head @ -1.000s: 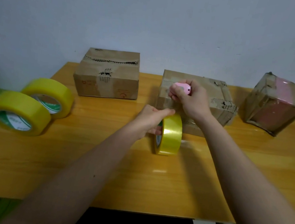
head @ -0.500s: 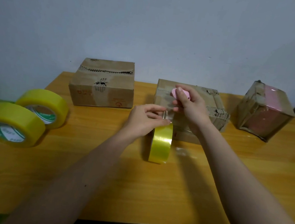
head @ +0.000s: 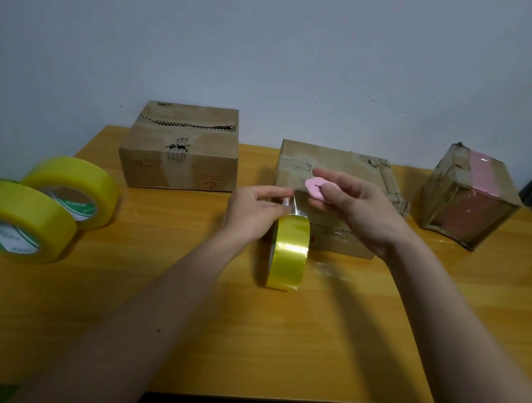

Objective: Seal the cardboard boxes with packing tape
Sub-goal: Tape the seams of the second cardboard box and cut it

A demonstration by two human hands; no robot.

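A yellow tape roll (head: 288, 253) stands on edge on the wooden table (head: 242, 338), just in front of the middle cardboard box (head: 344, 167). My left hand (head: 253, 210) pinches the loose clear tape end (head: 295, 204) lifted off the roll's top. My right hand (head: 362, 214) holds a small pink cutter (head: 316, 187) right beside that tape end. A second cardboard box (head: 181, 148) sits at the back left. A third box (head: 467, 197), wrapped in clear tape over pink, stands tilted at the back right.
Two big yellow tape rolls (head: 13, 222) (head: 74, 186) lie at the table's left edge. Something green shows at the far left and lower left. A dark checked object is at the right edge. A wall stands behind the boxes.
My left hand left the roll's side and pinched up the tape end, lifting it off the roll. My right hand with the pink cutter came down beside the lifted strip.
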